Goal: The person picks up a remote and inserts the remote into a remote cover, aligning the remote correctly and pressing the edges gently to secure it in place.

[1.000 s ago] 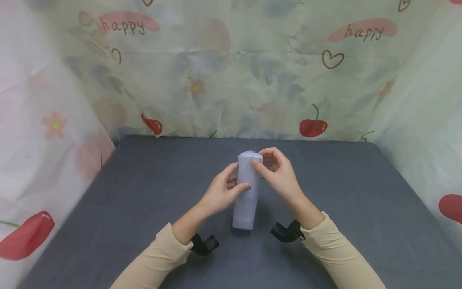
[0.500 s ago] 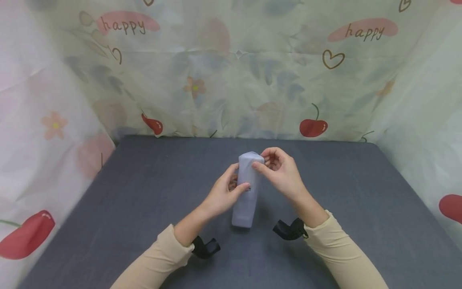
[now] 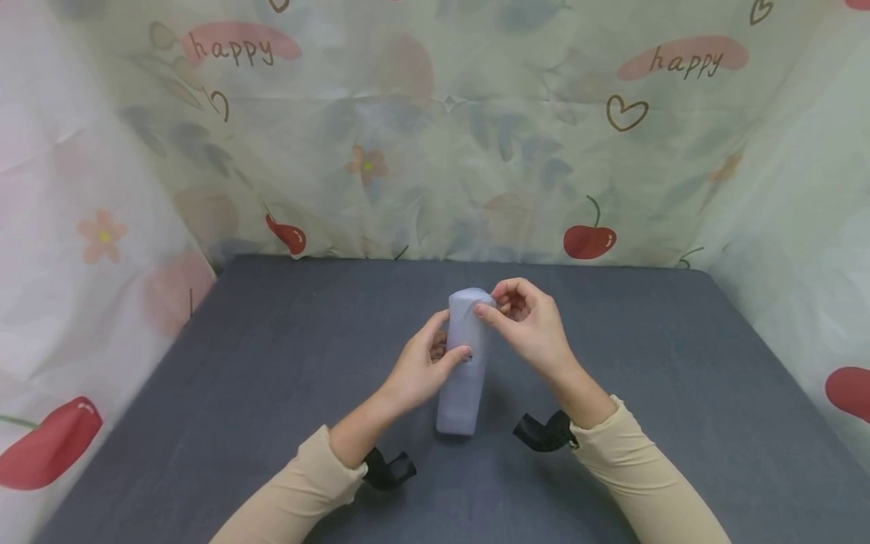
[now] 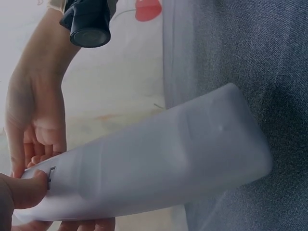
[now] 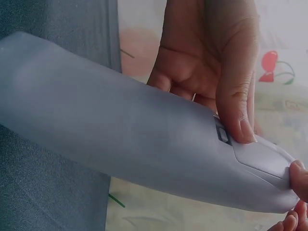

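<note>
A tall pale lavender water bottle (image 3: 464, 393) stands nearly upright over the middle of the dark table, between my hands. Its lid end is up; whether its base touches the cloth I cannot tell. My left hand (image 3: 420, 366) grips it at mid-to-upper height, fingers behind and thumb in front. In the right wrist view the left thumb (image 5: 239, 113) lies beside a small dark latch (image 5: 223, 134) below the smooth lid (image 5: 262, 161). My right hand (image 3: 533, 329) pinches the lid's right edge between thumb and fingers. Behind the bottle, parts of the fingers are hidden.
Dark cloth covers the table (image 3: 285, 317). Patterned curtains (image 3: 448, 151) enclose it at the back and both sides. Black wrist camera mounts (image 3: 544, 432) jut inward below each wrist, near the bottle's base.
The bottle and both hands have shifted only slightly; the right hand sits a touch further right than a second ago. Both hands keep their hold on the bottle.
</note>
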The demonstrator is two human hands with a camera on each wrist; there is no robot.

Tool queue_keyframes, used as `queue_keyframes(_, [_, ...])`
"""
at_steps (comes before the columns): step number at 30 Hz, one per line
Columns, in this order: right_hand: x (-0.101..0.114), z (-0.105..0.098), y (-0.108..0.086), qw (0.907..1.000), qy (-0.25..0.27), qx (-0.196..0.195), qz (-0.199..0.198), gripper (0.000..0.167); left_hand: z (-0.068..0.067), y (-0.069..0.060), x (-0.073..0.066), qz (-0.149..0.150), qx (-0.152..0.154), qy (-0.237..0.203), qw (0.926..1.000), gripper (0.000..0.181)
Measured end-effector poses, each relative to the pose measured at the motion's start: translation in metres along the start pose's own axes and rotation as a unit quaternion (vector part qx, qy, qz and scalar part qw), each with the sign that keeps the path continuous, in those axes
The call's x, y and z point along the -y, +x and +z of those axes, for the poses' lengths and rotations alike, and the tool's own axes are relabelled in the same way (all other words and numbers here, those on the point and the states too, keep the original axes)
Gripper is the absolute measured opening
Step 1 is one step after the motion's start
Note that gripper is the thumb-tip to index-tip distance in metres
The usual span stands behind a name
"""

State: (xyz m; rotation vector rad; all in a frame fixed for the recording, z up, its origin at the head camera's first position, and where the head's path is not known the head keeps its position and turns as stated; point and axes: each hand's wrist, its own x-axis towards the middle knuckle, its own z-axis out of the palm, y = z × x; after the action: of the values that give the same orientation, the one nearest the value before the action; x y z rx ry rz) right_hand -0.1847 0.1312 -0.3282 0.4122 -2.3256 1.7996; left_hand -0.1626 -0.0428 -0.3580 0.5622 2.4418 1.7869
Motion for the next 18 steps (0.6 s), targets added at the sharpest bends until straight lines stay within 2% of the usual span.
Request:
queue_keyframes(13, [-0.0008, 0.0018, 0.0008, 0.9987, -0.025, -0.045, -0.001, 0.024, 0.0011, -0.0003, 0.0024, -0.021, -0.001, -0.004, 0.9998, 0.056])
queue_keyframes(18, [-0.0018, 0.0049, 0.0001, 0.997, -0.038, -0.057, -0.034, 0.019, 0.0013, -0.0005, 0.0024, -0.024, -0.004, -0.009, 0.9997, 0.056])
